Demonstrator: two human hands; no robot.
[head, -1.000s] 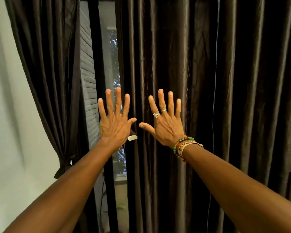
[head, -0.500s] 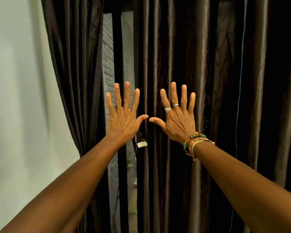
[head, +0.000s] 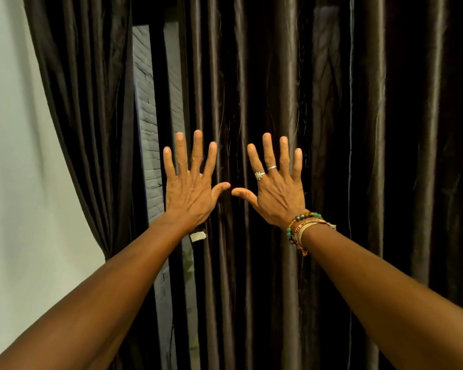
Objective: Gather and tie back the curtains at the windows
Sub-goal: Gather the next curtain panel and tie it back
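Holding nothing, you have your left hand [head: 190, 194] and right hand [head: 277, 196] raised flat with fingers spread, backs toward you and thumbs nearly meeting, at the right edge of the window gap [head: 149, 129]. Whether your palms touch the cloth I cannot tell. The wide curtain [head: 358, 129] right of that gap hangs straight in loose folds, ungathered and untied, so that is the work left: bunch it, then bind it. The narrower curtain [head: 86, 102] left of the gap tapers downward as though already drawn in, though no tie shows. I judge you about halfway at best.
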